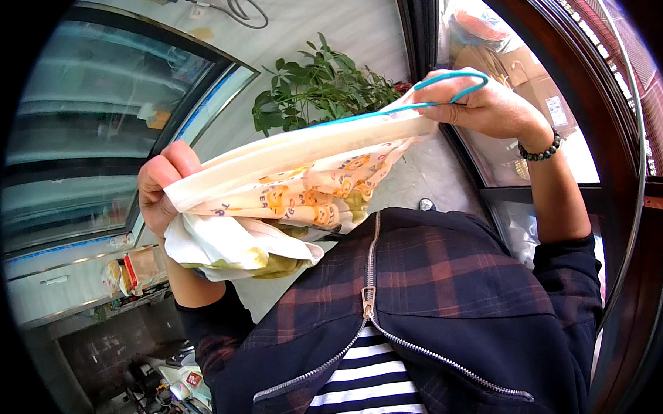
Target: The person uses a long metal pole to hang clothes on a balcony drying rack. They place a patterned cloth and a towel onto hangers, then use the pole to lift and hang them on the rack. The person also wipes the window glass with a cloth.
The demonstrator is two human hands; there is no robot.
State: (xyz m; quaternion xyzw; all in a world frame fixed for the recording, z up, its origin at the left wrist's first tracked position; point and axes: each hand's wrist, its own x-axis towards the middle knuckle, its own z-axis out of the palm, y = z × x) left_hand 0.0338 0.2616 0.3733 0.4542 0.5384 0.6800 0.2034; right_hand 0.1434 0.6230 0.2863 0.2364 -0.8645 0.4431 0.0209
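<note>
Stretched between my two hands is a cream cloth garment or bag (309, 198) with a wide pale band and a print of orange bear faces and lettering. My left hand (166, 186) pinches one end of the band. The other end is gripped by my right hand (474, 105), which wears a dark bead bracelet (539, 148). A turquoise loop (473, 74), cord or coated wire, passes around my right fingers and runs along the band's upper edge. White and olive cloth (235, 247) hangs bunched below my left hand; whether it joins the printed piece is unclear.
A leafy potted plant (320, 90) stands beyond the cloth. To the left is a dark-framed glass panel (97, 119). A dark door frame (586, 212) rises at right, with cardboard boxes (529, 71) behind the glass. A plugged cable (235, 6) hangs on the wall.
</note>
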